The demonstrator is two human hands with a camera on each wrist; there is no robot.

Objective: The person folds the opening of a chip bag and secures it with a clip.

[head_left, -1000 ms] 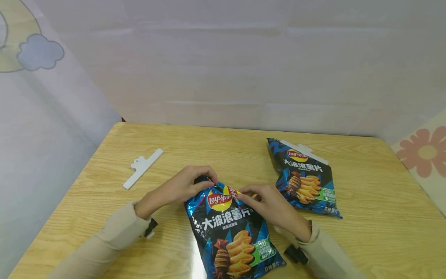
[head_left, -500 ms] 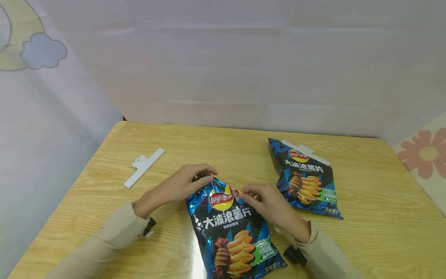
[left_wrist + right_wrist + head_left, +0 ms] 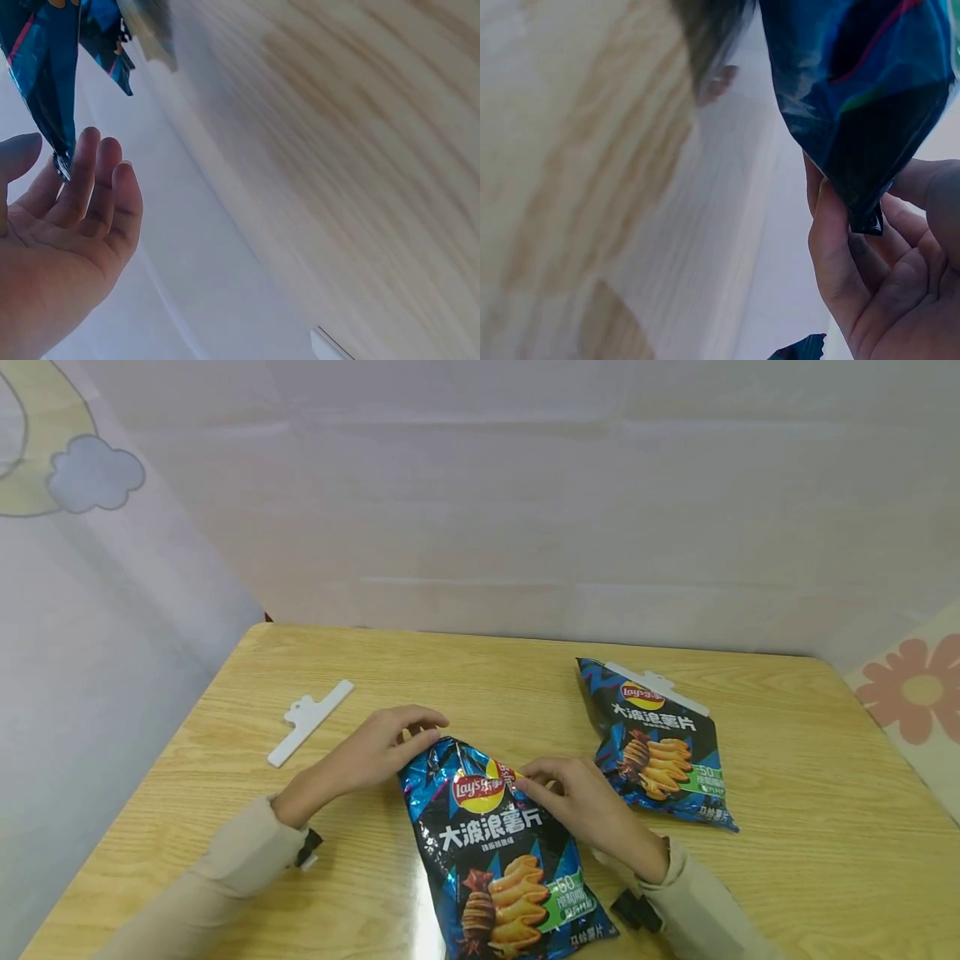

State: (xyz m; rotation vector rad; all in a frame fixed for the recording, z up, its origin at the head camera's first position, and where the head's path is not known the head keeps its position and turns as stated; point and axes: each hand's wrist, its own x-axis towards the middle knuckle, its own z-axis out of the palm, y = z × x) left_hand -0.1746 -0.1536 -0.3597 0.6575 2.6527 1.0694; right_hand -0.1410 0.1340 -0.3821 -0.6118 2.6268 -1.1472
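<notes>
A blue and black bag of potato chips [image 3: 491,860] is at the front middle of the table, its top fold turned down near the right corner. My right hand [image 3: 581,793] pinches that folded corner; the right wrist view shows the bag's tip [image 3: 866,214] between thumb and fingers. Around the top left corner lies my left hand [image 3: 378,752], thumb and fingers spread apart. In the left wrist view, the bag's corner [image 3: 62,161] dips between the thumb and the relaxed fingers [image 3: 105,195], which are not closed on it.
At the left of the wooden table [image 3: 187,760] lies a loose white bag clip [image 3: 309,722]. A second chip bag [image 3: 660,752] lies to the right, with another white clip [image 3: 656,685] across its top. A light cloth wall [image 3: 480,510] stands behind the table.
My left hand has loosened from the chip bag's top left corner and shifted slightly left and back, and that corner has spread flatter. The right hand has kept its pinch.
</notes>
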